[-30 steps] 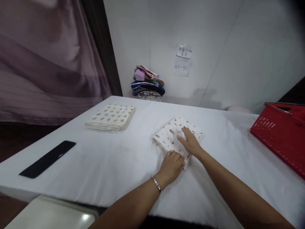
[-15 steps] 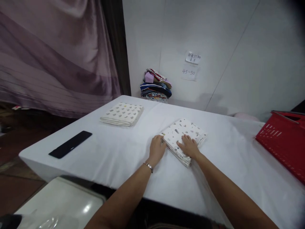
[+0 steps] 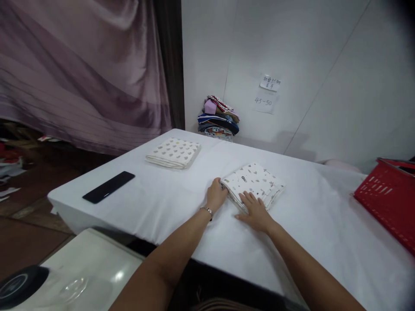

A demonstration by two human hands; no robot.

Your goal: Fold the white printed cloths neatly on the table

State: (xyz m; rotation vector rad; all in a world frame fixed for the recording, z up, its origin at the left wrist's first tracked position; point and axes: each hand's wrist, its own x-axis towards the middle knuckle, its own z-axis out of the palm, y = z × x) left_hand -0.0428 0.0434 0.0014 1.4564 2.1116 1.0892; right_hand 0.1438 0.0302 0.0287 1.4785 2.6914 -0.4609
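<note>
White sheeting is covering the table [image 3: 155,207], and a glossy pale surface [image 3: 97,259] is showing just below the table's near left corner. A person's two bare forearms are reaching in over the table's near edge, the left wrist wearing a thin bracelet [image 3: 207,211].

Toward the table's middle, the right hand [image 3: 256,212] is lying flat and palm down with its fingers spread, the fingertips touching the near edge of a folded printed cloth [image 3: 257,180]. The left hand [image 3: 216,195] is resting with curled fingers against that cloth's left corner; whether it is pinching the fabric cannot be told. The cloth itself is lying flat on the table's middle, square and neatly stacked.

A flat black slab [image 3: 108,187] is lying near the table's left edge. A second folded cloth [image 3: 174,152] is sitting at the table's far left corner, well apart from the hands. A red basket [image 3: 385,198] is standing on the table's right end. Beyond the table's far edge, a pile of coloured clothes [image 3: 218,119] is leaning against the white wall beneath two paper notes [image 3: 269,88], while a mauve curtain [image 3: 81,77] is hanging past the table's left side.
</note>
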